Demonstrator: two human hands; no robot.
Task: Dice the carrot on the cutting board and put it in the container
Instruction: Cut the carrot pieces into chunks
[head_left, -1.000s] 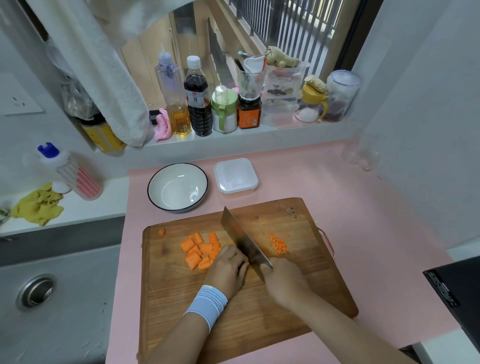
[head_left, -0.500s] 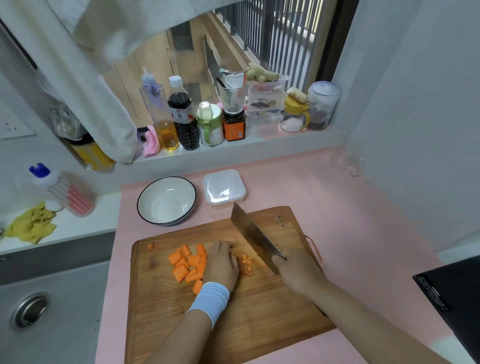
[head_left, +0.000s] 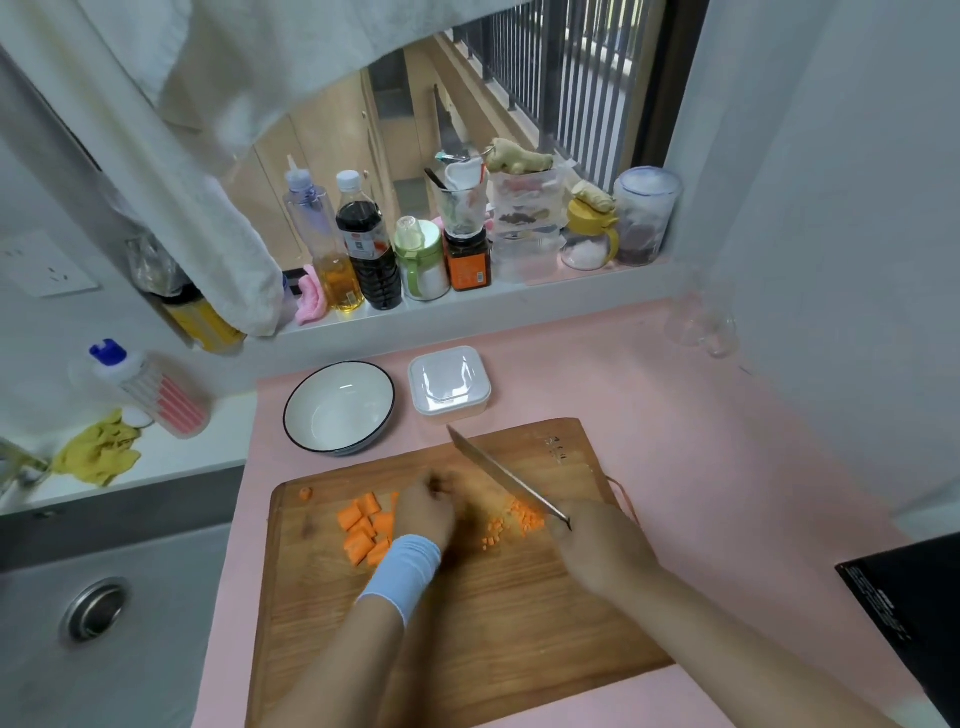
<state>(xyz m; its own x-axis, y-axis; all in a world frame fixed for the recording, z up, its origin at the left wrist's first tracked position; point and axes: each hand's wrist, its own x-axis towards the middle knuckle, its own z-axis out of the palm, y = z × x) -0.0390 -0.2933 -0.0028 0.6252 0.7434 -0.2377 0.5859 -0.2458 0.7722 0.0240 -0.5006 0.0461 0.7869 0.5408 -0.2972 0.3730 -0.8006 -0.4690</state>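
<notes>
Carrot chunks (head_left: 363, 530) 9 o'clock of left hand (head_left: 423, 512), touching; left nearer; right hand (head_left: 597, 540) wrapped round knife (head_left: 498, 475), blade pointing 11 o'clock; left hand blurred, pose unreadable

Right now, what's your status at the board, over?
Right hand grips cleaver; left hand blurred, grip unclear. Carrot dice beside cleaver, bigger carrot chunks uncut. White container beyond cutting board, nothing blocking it.

Bowl (head_left: 338, 406) left of container (head_left: 449, 383), behind board (head_left: 519, 613).

Pink counter (head_left: 727, 441): cutting board (head_left: 493, 623), bowl (head_left: 338, 408), container (head_left: 449, 383).
</notes>
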